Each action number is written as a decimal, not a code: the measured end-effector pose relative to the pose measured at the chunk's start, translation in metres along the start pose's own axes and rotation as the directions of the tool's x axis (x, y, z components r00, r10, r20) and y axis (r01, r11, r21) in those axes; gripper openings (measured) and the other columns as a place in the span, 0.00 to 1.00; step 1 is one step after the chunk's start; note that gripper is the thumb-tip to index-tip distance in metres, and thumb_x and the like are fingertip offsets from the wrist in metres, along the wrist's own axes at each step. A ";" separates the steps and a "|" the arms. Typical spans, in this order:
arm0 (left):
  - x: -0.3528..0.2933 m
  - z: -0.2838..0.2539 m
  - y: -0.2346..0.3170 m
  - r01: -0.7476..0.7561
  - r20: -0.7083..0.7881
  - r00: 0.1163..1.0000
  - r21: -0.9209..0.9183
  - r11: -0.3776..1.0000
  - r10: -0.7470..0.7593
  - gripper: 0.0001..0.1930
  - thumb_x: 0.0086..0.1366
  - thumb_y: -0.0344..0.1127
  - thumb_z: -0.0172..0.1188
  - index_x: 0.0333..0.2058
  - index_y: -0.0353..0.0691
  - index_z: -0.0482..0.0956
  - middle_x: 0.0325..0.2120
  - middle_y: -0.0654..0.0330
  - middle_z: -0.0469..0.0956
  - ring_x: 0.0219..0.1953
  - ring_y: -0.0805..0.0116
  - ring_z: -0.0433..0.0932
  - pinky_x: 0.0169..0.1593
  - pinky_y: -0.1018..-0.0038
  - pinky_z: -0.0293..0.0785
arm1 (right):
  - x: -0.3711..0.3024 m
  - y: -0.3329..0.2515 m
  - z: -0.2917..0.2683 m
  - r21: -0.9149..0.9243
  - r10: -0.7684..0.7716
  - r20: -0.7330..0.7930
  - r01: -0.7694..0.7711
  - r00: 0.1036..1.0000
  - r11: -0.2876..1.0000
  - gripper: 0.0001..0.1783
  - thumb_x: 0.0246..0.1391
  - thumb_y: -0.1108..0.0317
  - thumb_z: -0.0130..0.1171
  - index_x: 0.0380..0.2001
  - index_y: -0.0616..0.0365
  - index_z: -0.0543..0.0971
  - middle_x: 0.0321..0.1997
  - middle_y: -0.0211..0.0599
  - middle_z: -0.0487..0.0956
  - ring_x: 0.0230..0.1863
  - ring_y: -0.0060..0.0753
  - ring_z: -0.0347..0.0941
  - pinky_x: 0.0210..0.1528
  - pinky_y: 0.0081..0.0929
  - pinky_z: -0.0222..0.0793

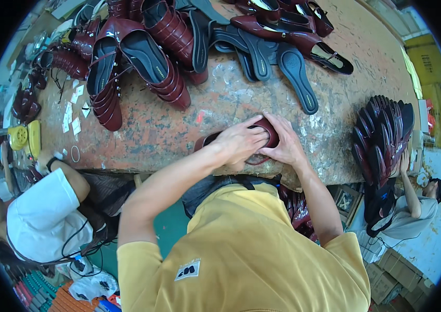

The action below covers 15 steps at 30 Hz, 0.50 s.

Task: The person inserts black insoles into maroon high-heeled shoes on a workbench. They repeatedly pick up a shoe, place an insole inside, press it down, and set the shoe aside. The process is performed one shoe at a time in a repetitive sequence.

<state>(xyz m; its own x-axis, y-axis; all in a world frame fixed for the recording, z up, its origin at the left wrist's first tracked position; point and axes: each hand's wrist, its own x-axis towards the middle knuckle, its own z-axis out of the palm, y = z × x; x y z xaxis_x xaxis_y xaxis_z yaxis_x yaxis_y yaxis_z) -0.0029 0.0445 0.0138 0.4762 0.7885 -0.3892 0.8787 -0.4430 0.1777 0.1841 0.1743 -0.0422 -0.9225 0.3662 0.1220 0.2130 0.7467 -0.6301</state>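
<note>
A dark red shoe (pixel 271 131) lies at the table's front edge, right before my body. My right hand (pixel 287 144) wraps round its right end, thumb on the near side and fingers over the far side. My left hand (pixel 242 140) reaches into the shoe's opening with bent fingers pressed together. Both hands cover much of the shoe, and what lies under the left fingertips is hidden. Beyond the hands, a dark grey insole (pixel 298 78) lies on the worn table (pixel 179 135), with several more insoles (pixel 254 54) heaped behind it.
Several dark red strappy shoes (pixel 145 57) stand at the far left, and dark red strap shoes (pixel 314 47) at the far right. A stack of dark red shoes (pixel 381 135) is at the right edge. People sit at left (pixel 44 208) and right (pixel 412 213). White paper bits (pixel 70 114) lie at left.
</note>
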 end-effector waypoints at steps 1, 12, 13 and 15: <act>-0.005 0.003 0.001 0.001 -0.097 0.995 0.004 1.000 -0.001 0.50 0.46 0.45 0.73 0.71 0.39 0.72 0.76 0.58 0.67 0.80 0.63 0.62 0.86 0.50 0.42 | 0.001 0.001 -0.001 0.002 -0.008 -0.008 0.008 1.000 1.000 0.65 0.31 0.55 0.90 0.76 0.53 0.70 0.73 0.49 0.76 0.74 0.60 0.71 0.78 0.51 0.65; -0.119 -0.015 0.014 -0.006 -0.617 0.447 -0.726 0.688 -0.647 0.43 0.52 0.34 0.82 0.68 0.43 0.75 0.69 0.49 0.72 0.69 0.44 0.75 0.70 0.53 0.75 | 0.012 -0.059 -0.061 -0.347 -0.235 0.300 0.335 0.925 0.876 0.13 0.49 0.55 0.77 0.33 0.51 0.91 0.58 0.34 0.84 0.59 0.43 0.77 0.59 0.47 0.70; -0.107 -0.030 0.016 -0.104 -0.731 0.362 -0.649 0.754 -0.579 0.43 0.51 0.33 0.82 0.68 0.43 0.76 0.67 0.49 0.73 0.68 0.42 0.76 0.70 0.55 0.75 | 0.019 -0.060 -0.070 -0.466 -0.110 0.391 0.300 0.914 0.833 0.15 0.51 0.51 0.76 0.33 0.50 0.92 0.56 0.33 0.85 0.58 0.43 0.77 0.58 0.46 0.71; -0.075 -0.055 0.017 -0.286 -0.814 0.381 -0.554 0.782 -0.438 0.43 0.50 0.31 0.82 0.67 0.45 0.77 0.66 0.50 0.73 0.68 0.44 0.75 0.70 0.56 0.75 | 0.033 -0.052 -0.081 -0.520 0.108 0.530 0.221 0.841 0.825 0.21 0.54 0.47 0.74 0.43 0.49 0.91 0.57 0.38 0.85 0.60 0.45 0.79 0.64 0.45 0.72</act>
<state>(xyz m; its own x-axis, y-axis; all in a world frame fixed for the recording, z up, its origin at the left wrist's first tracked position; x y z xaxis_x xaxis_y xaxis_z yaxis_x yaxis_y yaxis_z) -0.0220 0.0009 0.0960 -0.1768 0.8419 0.5098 0.5689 -0.3353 0.7509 0.1687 0.1921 0.0568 -0.9234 0.0948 -0.3719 0.1389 0.9859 -0.0936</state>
